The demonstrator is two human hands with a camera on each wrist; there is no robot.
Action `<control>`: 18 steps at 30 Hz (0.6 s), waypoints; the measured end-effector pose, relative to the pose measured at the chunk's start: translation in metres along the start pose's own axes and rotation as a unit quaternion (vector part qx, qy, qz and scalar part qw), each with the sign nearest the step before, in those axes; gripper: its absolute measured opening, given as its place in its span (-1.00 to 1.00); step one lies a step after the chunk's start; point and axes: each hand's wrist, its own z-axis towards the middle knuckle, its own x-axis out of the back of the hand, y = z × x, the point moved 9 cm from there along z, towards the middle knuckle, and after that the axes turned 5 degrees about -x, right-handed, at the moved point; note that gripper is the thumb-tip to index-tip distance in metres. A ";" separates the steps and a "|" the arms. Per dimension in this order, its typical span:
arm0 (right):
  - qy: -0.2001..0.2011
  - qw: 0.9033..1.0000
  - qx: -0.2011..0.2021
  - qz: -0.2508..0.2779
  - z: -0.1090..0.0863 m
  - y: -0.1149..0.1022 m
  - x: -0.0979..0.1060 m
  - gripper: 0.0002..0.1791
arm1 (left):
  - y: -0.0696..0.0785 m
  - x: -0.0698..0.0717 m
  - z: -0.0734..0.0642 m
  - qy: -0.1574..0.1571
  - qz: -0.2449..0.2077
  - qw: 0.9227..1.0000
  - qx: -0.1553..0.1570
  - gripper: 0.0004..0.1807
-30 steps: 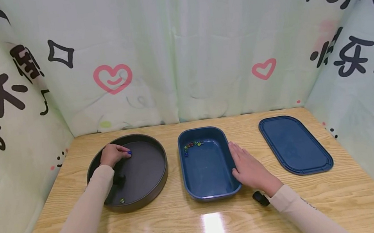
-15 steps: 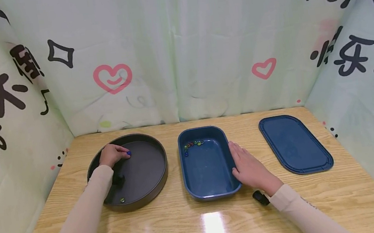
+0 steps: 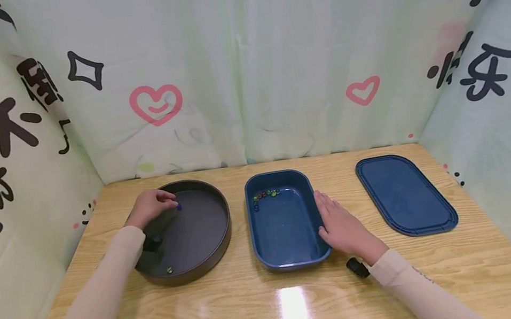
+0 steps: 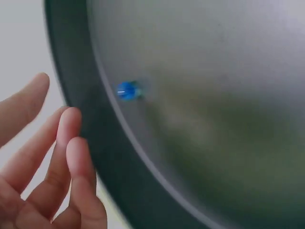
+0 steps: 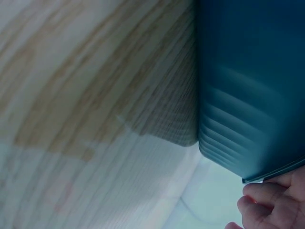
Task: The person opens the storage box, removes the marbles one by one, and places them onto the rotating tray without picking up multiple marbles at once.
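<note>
My left hand (image 3: 151,206) is over the left side of a round dark pan (image 3: 199,231). A blue marble (image 4: 127,90) lies on the pan floor near the wall. In the left wrist view the fingers (image 4: 69,126) and thumb stand apart from the marble, holding nothing. Another marble, yellowish-green (image 3: 170,270), sits near the pan's front edge. My right hand (image 3: 344,227) rests with straight fingers along the right rim of a deep blue box (image 3: 289,230). Several coloured marbles (image 3: 265,195) lie along the far left corner inside that box.
A flat blue lid (image 3: 405,193) lies on the wooden table (image 3: 218,315) to the right of the box. Printed curtains (image 3: 243,64) enclose the table at the back and both sides.
My left hand has drawn back to the left, and its fingertips have come away from the blue marble, which stays in the pan. My right hand keeps its place at the box.
</note>
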 end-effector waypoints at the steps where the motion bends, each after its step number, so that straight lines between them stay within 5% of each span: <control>1: 0.000 1.000 0.000 -0.001 0.000 0.000 0.000 -0.20 | 0.005 0.002 -0.002 -0.004 0.004 1.000 -0.014 -0.61; 6: -0.002 1.000 -0.004 -0.002 0.001 0.002 0.000 -0.20 | 0.026 0.008 -0.016 -0.017 0.018 0.997 -0.076 -0.55; 11: -0.003 1.000 -0.005 -0.001 0.000 0.001 0.001 -0.21 | 0.033 0.012 -0.035 0.001 0.076 0.992 -0.104 -0.43; 18: -0.004 1.000 -0.011 0.003 -0.001 0.000 0.001 -0.21 | 0.037 0.018 -0.057 0.077 0.200 0.966 -0.144 -0.32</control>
